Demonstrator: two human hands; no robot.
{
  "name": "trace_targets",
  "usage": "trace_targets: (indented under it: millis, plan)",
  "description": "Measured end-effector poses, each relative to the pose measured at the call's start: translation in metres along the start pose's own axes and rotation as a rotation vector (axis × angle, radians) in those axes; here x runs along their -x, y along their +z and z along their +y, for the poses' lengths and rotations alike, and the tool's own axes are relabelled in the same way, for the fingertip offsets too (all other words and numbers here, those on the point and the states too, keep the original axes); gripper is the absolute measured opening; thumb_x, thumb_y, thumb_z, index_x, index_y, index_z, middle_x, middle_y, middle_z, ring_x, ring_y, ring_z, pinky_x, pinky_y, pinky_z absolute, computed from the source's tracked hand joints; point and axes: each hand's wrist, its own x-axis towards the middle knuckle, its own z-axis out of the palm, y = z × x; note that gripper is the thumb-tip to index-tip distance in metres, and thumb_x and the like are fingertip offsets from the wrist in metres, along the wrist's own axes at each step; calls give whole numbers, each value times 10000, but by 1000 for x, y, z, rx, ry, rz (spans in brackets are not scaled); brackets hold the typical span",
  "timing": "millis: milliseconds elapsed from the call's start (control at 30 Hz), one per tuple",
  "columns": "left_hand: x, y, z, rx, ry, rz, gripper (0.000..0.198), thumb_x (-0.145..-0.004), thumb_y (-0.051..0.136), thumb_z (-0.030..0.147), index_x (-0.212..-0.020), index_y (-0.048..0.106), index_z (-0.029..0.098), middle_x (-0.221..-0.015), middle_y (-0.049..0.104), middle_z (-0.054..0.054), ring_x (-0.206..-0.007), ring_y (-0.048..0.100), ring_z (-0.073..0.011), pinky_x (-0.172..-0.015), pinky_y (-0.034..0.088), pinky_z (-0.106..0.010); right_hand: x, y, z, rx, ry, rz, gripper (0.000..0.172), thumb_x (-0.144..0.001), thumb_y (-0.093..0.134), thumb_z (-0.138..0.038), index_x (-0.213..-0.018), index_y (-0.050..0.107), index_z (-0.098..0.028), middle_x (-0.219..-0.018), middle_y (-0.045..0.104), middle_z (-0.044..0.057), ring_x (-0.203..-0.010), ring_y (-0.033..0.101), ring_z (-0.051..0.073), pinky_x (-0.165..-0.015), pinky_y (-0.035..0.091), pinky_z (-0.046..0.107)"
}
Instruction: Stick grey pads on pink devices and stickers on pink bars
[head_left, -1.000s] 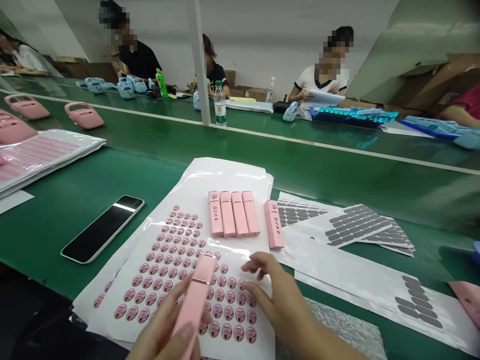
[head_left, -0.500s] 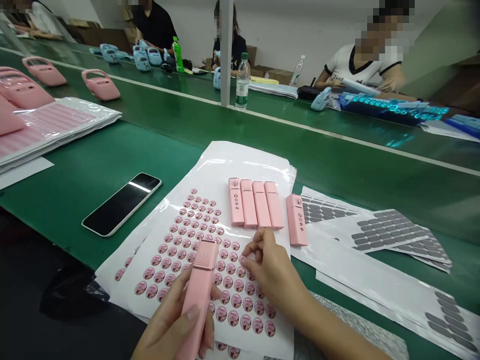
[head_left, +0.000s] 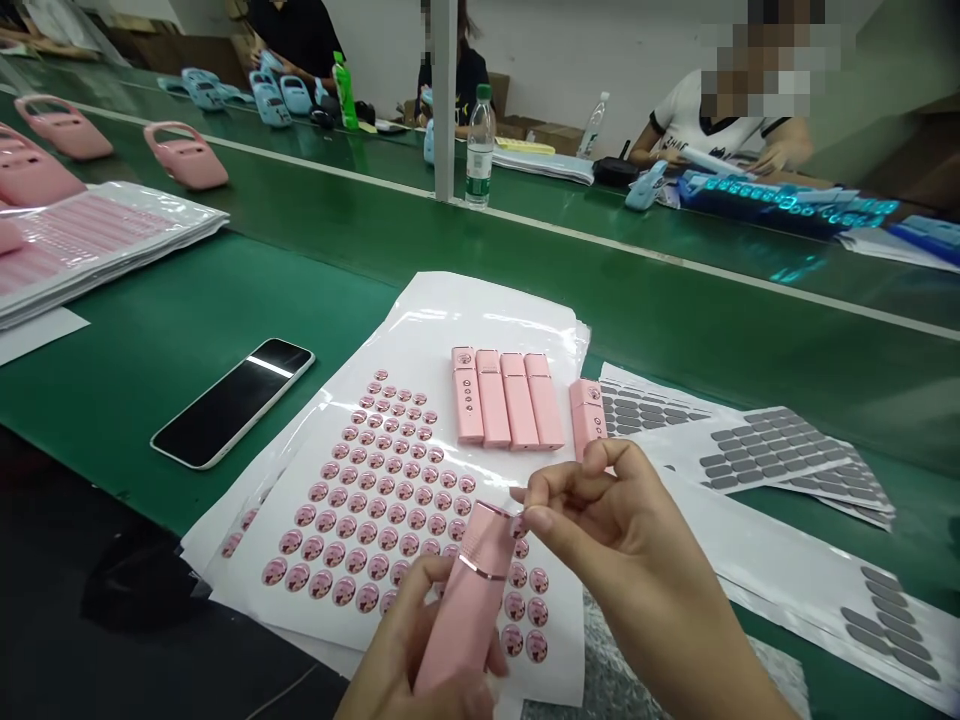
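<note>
My left hand (head_left: 439, 640) is wrapped round a slim pink handheld device (head_left: 472, 600) with a silver band and a speckled grille near its top. The device is tilted over a sheet of round stickers (head_left: 375, 480) printed with a pink cartoon picture. Beside the device's top end, my right hand (head_left: 600, 510) pinches thumb and forefinger together on a small round sticker (head_left: 518, 524), mostly hidden by the fingertips. Several like pink devices (head_left: 507, 400) lie in a row on the sheet's upper part. One more pink device (head_left: 587, 415) lies right of them, partly behind my right hand.
A smartphone (head_left: 234, 402) lies left of the sheets. Sheets of grey oval stickers (head_left: 780, 450) spread to the right. Pink handled cases (head_left: 187, 157) and a stack of printed sheets (head_left: 112, 240) are at left. A water bottle (head_left: 480, 150) stands by a post (head_left: 444, 100); co-workers sit beyond.
My right hand has lifted from the sticker sheet and come to the device's top end. My left hand has moved the device right and turned it. The view has shifted slightly.
</note>
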Motion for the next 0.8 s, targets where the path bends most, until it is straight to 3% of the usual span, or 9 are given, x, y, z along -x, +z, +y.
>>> trace_targets:
  millis: [67, 167, 267, 333, 467, 567, 633, 800]
  plan:
    - [-3, -2, 1, 169, -118, -98, 518, -541, 832, 479, -849, 579, 148, -618, 583, -24, -489, 492, -90, -465, 318, -179, 2, -2, -4, -26, -12, 9, 269, -841, 611, -203, -857, 351, -271, -793, 595, -56, -738, 544, 125, -657, 469, 238]
    - [-6, -1, -3, 454, -225, -160, 376, -673, 742, 467, -743, 645, 110, -614, 564, -36, -553, 538, -96, -537, 378, -176, 2, -5, -6, -37, -12, 16, 255, -849, 604, -194, -854, 360, -269, -780, 593, -60, -733, 554, 117, -657, 478, 227]
    - [-9, 0, -12, 537, -257, -269, 442, -782, 604, 499, -643, 646, 81, -498, 430, -1, -429, 418, -47, -449, 301, -157, 2, -4, -5, -6, 14, -4, 250, -856, 588, -198, -864, 348, -269, -790, 590, -56, -734, 572, 127, -639, 487, 242]
    - [-9, 0, -17, 496, -176, -298, 525, -783, 563, 581, -620, 635, 87, -453, 382, 12, -392, 361, -47, -413, 269, -166, 2, -2, -3, 51, 15, -11, 259, -850, 582, -200, -870, 334, -270, -795, 588, -50, -730, 581, 140, -630, 490, 262]
    - [-8, 4, -21, 420, -8, -194, 468, -791, 555, 587, -710, 611, 130, -642, 530, -27, -477, 449, -59, -460, 341, -169, 4, 1, 0, 192, -18, 2, 272, -840, 569, -197, -873, 310, -275, -786, 597, -49, -725, 586, 162, -633, 495, 302]
    - [-6, 8, -20, 356, 30, -114, 384, -798, 568, 554, -940, 574, 198, -694, 570, -14, -464, 478, -68, -485, 399, -193, 5, 1, -1, 287, -3, -7, 287, -838, 567, -186, -878, 299, -280, -801, 604, -53, -740, 582, 165, -632, 491, 304]
    - [-5, 9, -20, 307, 46, -77, 444, -796, 571, 556, -1085, 512, 224, -680, 576, -10, -461, 499, -89, -491, 421, -215, 5, 0, -2, 340, 15, -10, 295, -832, 565, -170, -878, 294, -279, -808, 607, -55, -733, 572, 164, -628, 480, 305]
    - [-5, 10, -21, 303, 34, -73, 535, -767, 601, 573, -1162, 465, 237, -681, 593, -20, -487, 543, -111, -494, 428, -217, 6, -1, -1, 420, 6, -23, 287, -830, 554, -161, -870, 293, -274, -807, 616, -53, -734, 545, 174, -650, 444, 336]
